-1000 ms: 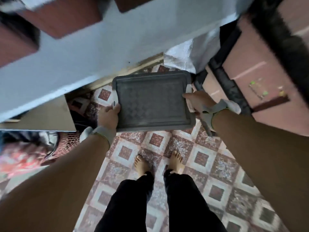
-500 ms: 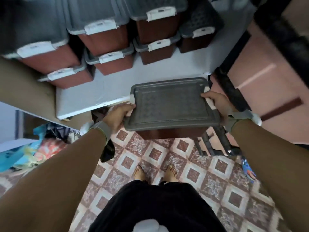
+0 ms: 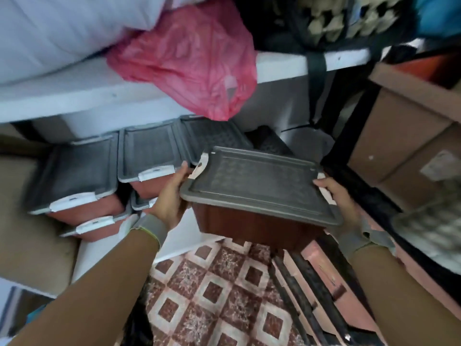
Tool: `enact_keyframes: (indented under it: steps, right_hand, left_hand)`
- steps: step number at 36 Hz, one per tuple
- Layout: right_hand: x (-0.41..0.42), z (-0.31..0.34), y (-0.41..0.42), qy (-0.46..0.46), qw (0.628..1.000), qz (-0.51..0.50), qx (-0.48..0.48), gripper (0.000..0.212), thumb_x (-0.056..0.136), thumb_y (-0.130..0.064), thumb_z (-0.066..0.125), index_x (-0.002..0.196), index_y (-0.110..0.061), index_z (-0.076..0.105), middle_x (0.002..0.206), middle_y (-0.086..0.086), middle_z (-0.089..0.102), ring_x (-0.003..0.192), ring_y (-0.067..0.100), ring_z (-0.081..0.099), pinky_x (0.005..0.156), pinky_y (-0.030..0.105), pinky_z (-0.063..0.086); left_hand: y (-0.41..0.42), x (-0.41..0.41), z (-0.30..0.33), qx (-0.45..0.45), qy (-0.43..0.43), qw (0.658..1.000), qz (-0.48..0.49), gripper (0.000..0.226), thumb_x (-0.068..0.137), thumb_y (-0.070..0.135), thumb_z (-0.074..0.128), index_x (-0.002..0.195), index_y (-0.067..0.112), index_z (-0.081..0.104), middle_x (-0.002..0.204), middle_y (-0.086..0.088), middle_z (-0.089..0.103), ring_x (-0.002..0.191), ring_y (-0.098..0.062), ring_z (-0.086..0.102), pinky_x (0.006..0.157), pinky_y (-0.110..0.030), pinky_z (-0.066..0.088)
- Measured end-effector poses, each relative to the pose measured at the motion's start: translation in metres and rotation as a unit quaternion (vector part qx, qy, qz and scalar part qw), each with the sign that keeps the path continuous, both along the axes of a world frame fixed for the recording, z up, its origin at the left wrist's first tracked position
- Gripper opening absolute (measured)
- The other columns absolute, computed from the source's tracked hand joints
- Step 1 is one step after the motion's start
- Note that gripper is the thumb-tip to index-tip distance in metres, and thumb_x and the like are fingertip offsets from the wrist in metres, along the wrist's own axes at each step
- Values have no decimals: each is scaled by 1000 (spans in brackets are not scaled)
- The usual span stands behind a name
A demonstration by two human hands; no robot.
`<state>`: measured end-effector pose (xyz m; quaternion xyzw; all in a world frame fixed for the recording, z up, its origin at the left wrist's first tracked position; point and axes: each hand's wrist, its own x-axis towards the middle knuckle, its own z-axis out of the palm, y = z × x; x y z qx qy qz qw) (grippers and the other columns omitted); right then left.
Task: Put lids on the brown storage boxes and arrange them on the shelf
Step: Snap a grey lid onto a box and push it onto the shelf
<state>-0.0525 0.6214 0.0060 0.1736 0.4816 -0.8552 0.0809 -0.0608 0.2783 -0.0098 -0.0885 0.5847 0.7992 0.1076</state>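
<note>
I hold a brown storage box (image 3: 257, 228) with a grey lid (image 3: 259, 186) in the air in front of the white shelf (image 3: 174, 236). My left hand (image 3: 169, 198) grips its left end by the white clip. My right hand (image 3: 336, 198) grips its right end. On the shelf stand several lidded brown boxes in stacks: one at the left (image 3: 74, 176), one in the middle (image 3: 149, 158), one further back (image 3: 212, 136). A dark lidded box (image 3: 269, 143) sits behind the held one.
An upper white shelf board (image 3: 74, 101) carries a pink plastic bag (image 3: 194, 61) that hangs over its edge, and a white bundle (image 3: 62, 28). A black metal rack (image 3: 349, 151) with cardboard boxes (image 3: 404, 136) stands at the right. Patterned floor tiles (image 3: 219, 295) lie below.
Both hands have lifted the lidded box higher and forward to the level of the stacked boxes. My view has tilted up, so the upper shelf and pink bag now show.
</note>
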Motion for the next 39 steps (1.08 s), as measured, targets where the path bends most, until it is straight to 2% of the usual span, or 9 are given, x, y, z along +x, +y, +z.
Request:
enact_keyframes:
  steps: [6,12,15,18,23,27,33,37,39]
  right_hand:
    - [-28,32,-13,48,997,-35,-52,26,89,-21,57,77,-18,80,80,2,76,71,17,75,58,25,58]
    - [-73,53,-36,33,985,-141,-90,49,89,-19,55,137,-7,58,127,11,64,117,25,60,108,33,43]
    - [-91,57,-54,21,974,-216,-62,50,83,-20,64,131,-5,62,105,12,61,92,25,55,80,34,43]
    - [-112,54,-66,7,957,-289,-25,11,75,-21,69,83,-15,64,62,2,55,49,14,48,48,22,36]
    - [-148,39,-75,-4,943,-332,-35,12,68,-15,71,69,-15,59,45,-1,50,36,11,43,42,18,35]
    - [-181,24,-68,-2,933,-358,-36,16,64,-17,74,66,-15,58,49,2,45,36,12,38,41,17,29]
    - [-230,-1,-58,-6,935,-354,-30,25,69,-15,72,61,-14,48,46,3,41,33,12,29,40,17,22]
    - [-258,-24,-53,-18,957,-289,-32,33,86,-13,64,59,-19,44,37,-6,31,30,8,23,37,16,18]
    - [-266,-37,-53,-28,966,-254,-29,36,88,-14,63,60,-20,42,36,-7,30,30,7,22,37,17,18]
  left_hand:
    - [-13,-61,16,-77,56,992,78,39,98,52,48,82,27,74,79,3,66,64,-11,59,62,-28,43]
    - [-39,-115,0,-406,221,886,27,21,86,27,51,83,38,69,73,22,66,69,-12,59,70,-33,50]
    - [-31,-127,-3,-527,270,805,-36,21,91,29,55,97,37,73,103,17,73,95,-10,68,91,-29,51]
    - [-18,-146,-11,-620,284,722,-115,35,95,36,60,126,23,68,129,-4,68,120,-26,62,100,-30,45]
    - [-10,-156,-22,-712,217,635,-207,78,82,79,29,147,35,42,152,-4,47,136,-32,46,112,-42,38]
    - [-13,-162,-33,-754,222,576,-225,68,87,68,23,144,36,41,150,-2,47,135,-34,44,110,-46,39]
    - [-10,-156,-27,-755,246,577,-189,46,98,44,42,142,34,49,142,-2,57,127,-34,53,106,-41,42]
    - [1,-152,-26,-761,177,601,-167,20,99,32,46,94,19,60,78,-10,61,95,-35,67,80,-36,48]
    - [7,-153,-28,-769,128,597,-189,24,103,33,36,97,21,56,72,-4,53,84,-29,61,71,-32,39]
